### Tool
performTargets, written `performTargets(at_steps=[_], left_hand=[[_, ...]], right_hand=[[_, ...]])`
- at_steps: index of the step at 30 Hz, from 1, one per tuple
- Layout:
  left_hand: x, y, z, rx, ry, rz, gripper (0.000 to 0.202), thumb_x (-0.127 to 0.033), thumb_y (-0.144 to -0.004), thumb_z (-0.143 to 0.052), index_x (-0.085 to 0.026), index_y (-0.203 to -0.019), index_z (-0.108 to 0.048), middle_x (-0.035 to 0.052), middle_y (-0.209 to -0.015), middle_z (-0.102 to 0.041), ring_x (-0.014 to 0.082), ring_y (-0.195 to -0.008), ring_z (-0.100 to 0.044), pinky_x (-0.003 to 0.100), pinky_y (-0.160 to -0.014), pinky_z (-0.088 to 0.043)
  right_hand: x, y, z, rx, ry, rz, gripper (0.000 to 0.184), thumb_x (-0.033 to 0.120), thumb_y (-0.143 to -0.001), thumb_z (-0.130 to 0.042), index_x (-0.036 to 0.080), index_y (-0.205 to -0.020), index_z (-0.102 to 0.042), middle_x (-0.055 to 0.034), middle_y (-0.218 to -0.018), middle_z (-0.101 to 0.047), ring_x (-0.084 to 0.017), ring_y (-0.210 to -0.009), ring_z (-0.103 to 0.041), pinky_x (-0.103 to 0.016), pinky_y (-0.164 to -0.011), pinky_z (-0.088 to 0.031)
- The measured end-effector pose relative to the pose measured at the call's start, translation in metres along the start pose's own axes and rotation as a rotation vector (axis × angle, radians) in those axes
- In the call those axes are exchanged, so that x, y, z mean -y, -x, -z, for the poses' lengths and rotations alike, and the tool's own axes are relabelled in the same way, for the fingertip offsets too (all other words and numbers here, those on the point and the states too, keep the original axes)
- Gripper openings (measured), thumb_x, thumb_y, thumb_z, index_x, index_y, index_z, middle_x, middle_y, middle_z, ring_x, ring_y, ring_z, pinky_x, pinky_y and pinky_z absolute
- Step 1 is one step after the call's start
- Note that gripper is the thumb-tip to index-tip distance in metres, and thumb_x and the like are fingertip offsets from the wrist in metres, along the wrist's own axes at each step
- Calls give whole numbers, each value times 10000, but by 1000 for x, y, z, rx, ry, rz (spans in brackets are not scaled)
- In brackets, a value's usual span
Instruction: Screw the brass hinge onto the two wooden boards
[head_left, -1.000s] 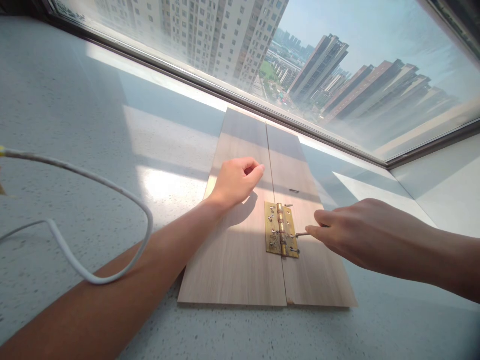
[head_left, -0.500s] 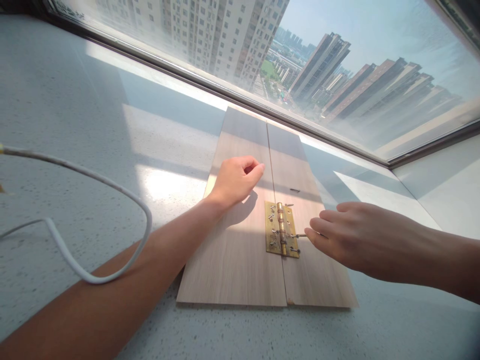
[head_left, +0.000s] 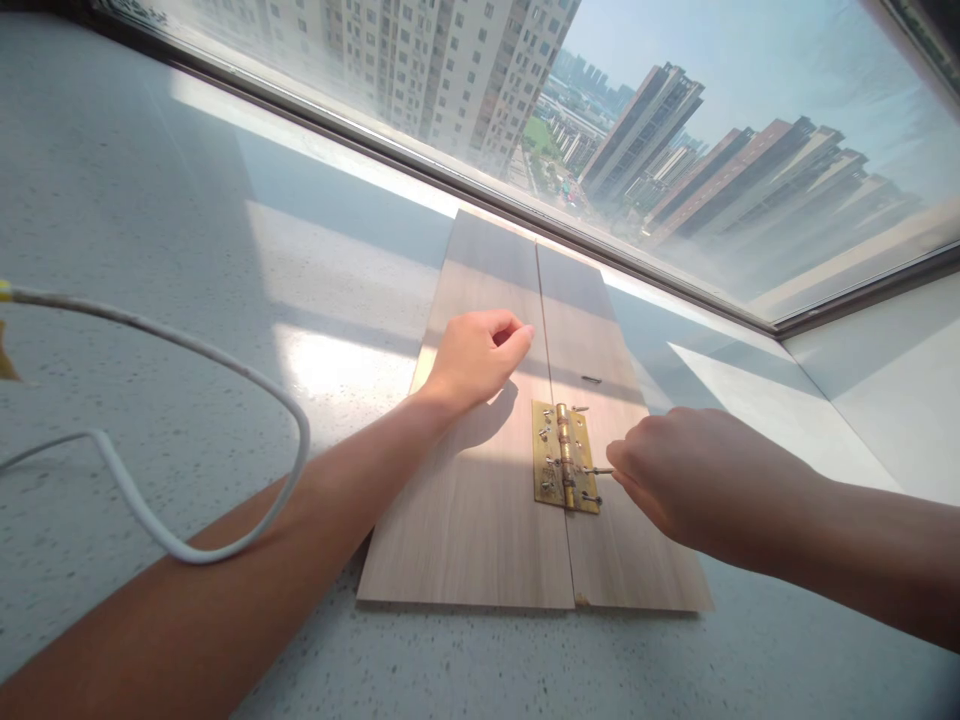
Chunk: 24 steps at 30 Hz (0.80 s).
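Observation:
A brass hinge [head_left: 543, 470] lies unfolded across the seam between the left wooden board [head_left: 465, 540] and the right wooden board [head_left: 637, 560]. Several screws stand tilted in its leaves. My right hand [head_left: 675, 480] is wrapped round a tool with a thin metal shaft, seemingly a screwdriver [head_left: 604, 471]; its handle is hidden in the fist. The shaft points at a screw on the hinge's right leaf. Over the left board, my left hand [head_left: 480, 355] is curled, thumb against the fingers; what it holds, if anything, is hidden.
A loose screw [head_left: 591, 379] lies on the right board above the hinge. A white cable [head_left: 195, 555] loops across my left forearm. The boards rest on a speckled stone sill [head_left: 315, 660], with a window frame [head_left: 420, 172] along the far side.
My right hand has turned about the shaft; its fingers, partly spread before, are now rolled into a fist. My left hand stays in place over the board.

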<state>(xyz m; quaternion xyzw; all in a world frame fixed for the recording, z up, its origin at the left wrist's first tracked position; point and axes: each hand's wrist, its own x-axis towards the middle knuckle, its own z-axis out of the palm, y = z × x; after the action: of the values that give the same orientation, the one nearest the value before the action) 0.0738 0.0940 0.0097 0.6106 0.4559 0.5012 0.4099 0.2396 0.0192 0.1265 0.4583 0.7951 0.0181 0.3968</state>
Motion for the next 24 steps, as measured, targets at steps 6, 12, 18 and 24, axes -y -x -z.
performTargets(at_steps=[6, 12, 18, 24], left_hand=[[1, -1, -1, -2, 16, -5, 237, -265, -840, -544, -184, -631, -621, 10, -648, -655, 146, -643, -567, 297, -619, -397], [1, -2, 0, -4, 31, -3, 240, -265, -842, -541, -185, -628, -613, 9, -648, -650, 147, -647, -569, 297, -621, -398], [3, -1, 0, 8, 60, 10, 245, -279, -852, -532, -190, -638, -612, 11, -668, -661, 153, -660, -579, 305, -629, -409], [4, -1, -1, 7, 72, 10, 245, -277, -851, -534, -191, -635, -611, 10, -662, -657, 153, -656, -574, 308, -625, -407]], right_hand=[[0, -7, 5, 29, -194, -218, 386, 151, -742, -536, 196, -459, -278, 10, -459, -353, -108, -437, -248, -304, -463, -175], [-3, -15, 13, 115, -345, -294, 374, 148, -717, -533, 196, -445, -281, 22, -441, -321, -102, -436, -249, -298, -453, -196], [-3, -8, 10, 91, -128, -145, 206, 122, -686, -578, 208, -538, -462, -2, -534, -506, -121, -441, -363, -280, -444, -202], [-12, -1, 1, 53, 307, 335, 263, -55, -690, -552, 192, -637, -626, -29, -618, -612, -161, -484, -479, -309, -459, -170]])
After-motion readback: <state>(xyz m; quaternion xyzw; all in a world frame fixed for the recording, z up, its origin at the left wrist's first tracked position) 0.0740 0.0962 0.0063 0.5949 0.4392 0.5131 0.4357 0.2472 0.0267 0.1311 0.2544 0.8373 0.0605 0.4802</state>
